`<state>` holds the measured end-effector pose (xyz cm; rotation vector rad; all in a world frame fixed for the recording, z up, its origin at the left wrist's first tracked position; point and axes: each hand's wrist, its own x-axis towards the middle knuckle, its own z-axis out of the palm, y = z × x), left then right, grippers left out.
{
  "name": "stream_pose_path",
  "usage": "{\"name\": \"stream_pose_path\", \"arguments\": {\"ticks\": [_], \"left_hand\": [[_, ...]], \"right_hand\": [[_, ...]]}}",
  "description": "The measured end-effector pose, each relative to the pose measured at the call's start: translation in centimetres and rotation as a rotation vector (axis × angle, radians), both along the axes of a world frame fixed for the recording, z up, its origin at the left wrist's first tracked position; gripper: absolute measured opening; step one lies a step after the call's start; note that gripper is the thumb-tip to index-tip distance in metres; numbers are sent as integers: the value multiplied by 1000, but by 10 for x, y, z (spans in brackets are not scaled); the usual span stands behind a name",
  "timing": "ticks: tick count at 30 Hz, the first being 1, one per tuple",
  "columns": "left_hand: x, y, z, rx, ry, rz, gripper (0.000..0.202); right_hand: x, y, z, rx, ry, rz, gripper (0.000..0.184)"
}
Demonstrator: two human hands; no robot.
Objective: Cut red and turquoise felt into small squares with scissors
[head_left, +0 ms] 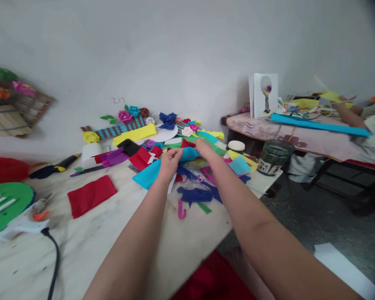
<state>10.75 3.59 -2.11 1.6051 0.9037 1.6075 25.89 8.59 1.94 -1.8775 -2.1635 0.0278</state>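
A strip of bright blue crepe paper point(146, 175) slants up over the pile of coloured scraps. My left hand point(169, 164) is closed on it around the middle, thumb and fingers pinched together. At the strip's far right end is my right hand point(204, 148), fingers curled on the paper and partly hidden. Just left of its fingertips shows a piece of red paper point(187, 143). Dark blue scraps point(195, 194), a pink curl point(181, 210) and a small green strip point(204, 207) lie in front of the hands.
Left lie a folded red sheet point(92, 196), a glue gun point(28, 221) with a black cord and scissors point(54, 166). Paper flowers point(125, 116) stand by the wall. A dark glass jar point(273, 157) sits at the right table edge. Another person's arm point(350, 114) reaches over the second table.
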Motion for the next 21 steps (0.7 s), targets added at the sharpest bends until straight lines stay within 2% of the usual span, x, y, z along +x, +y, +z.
{"name": "stream_pose_path", "arguments": {"ticks": [2,6,10,18,21], "left_hand": [[-3,0,5,-32,-112,-34,24],[-13,2,15,-128,-334,-106,28],[-23,-2,27,-154,-452,-159,29],[-32,-11,56,23,-302,-211,24],[-34,-18,74,45,-360,-176,23]], "right_hand": [[1,0,-2,11,18,9,25],[0,0,-6,30,63,-61,29],[-3,2,-10,26,38,-94,32],[-7,3,-18,-38,7,-67,37],[-8,2,-22,-76,20,-30,41]]}}
